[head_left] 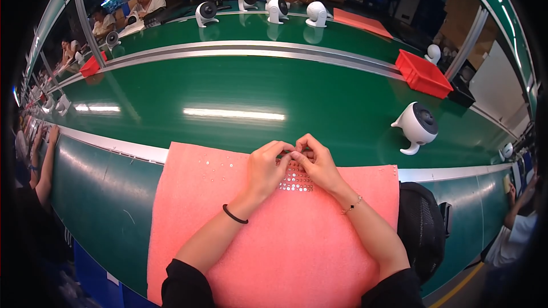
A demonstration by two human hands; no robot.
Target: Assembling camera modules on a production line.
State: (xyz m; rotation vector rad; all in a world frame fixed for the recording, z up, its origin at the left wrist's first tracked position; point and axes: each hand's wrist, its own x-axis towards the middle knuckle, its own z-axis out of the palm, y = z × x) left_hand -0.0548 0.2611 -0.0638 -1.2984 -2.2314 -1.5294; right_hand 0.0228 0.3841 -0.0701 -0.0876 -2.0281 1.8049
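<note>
My left hand (266, 167) and my right hand (317, 163) meet over the far edge of a pink foam sheet (274, 239). Their thumbs and fingertips are pinched together around something too small to make out. Just below the fingers, several small shiny metal discs (296, 182) lie in neat rows on the foam. To the left of my left hand, a loose scatter of small pale round pieces (214, 166) rests on the same sheet. Each forearm lies across the foam, with a dark band on the left wrist and a thin bracelet on the right.
Beyond the foam runs a green conveyor belt (171, 91), with a white round-headed device (416, 128) on its right part. A red bin (423, 74) stands behind that. A black bag (421, 228) sits right of the foam. Several people work along the line.
</note>
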